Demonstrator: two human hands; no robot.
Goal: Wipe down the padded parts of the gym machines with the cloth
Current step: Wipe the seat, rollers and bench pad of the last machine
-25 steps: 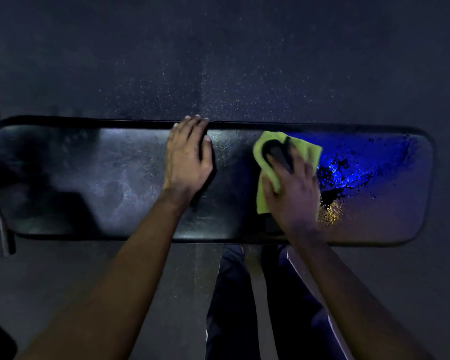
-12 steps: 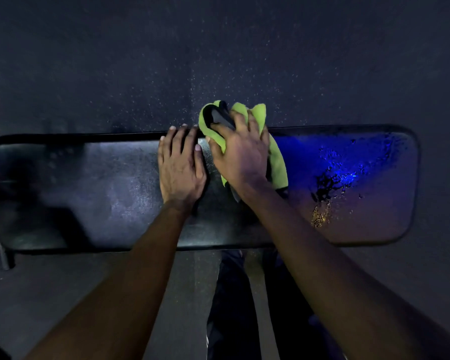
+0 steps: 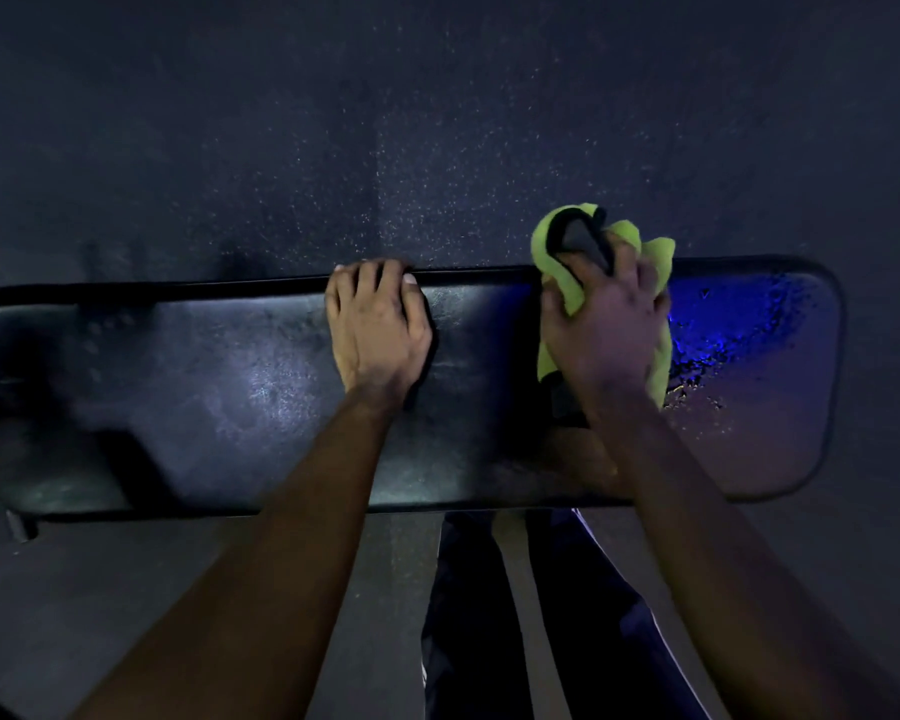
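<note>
A long black padded bench [image 3: 204,397] lies crosswise below me. My left hand [image 3: 378,327] rests on the pad near its middle, fingers curled over the far edge. A yellow-green cloth [image 3: 559,254] with a dark patch is bunched in my right hand [image 3: 606,324], which grips it and presses it on the pad's far edge, right of centre. Part of the cloth sticks out past the far edge. Wet droplets [image 3: 718,350] glint in blue light on the right end of the pad.
Dark speckled rubber floor [image 3: 437,122] surrounds the bench. A metal bench leg [image 3: 22,524] shows at the lower left. My legs in dark trousers with a pale stripe [image 3: 515,626] stand against the near edge.
My right hand has moved the cloth rightward along the pad's far edge, away from my left hand. My left hand has stayed put, its fingers now curled over the far edge.
</note>
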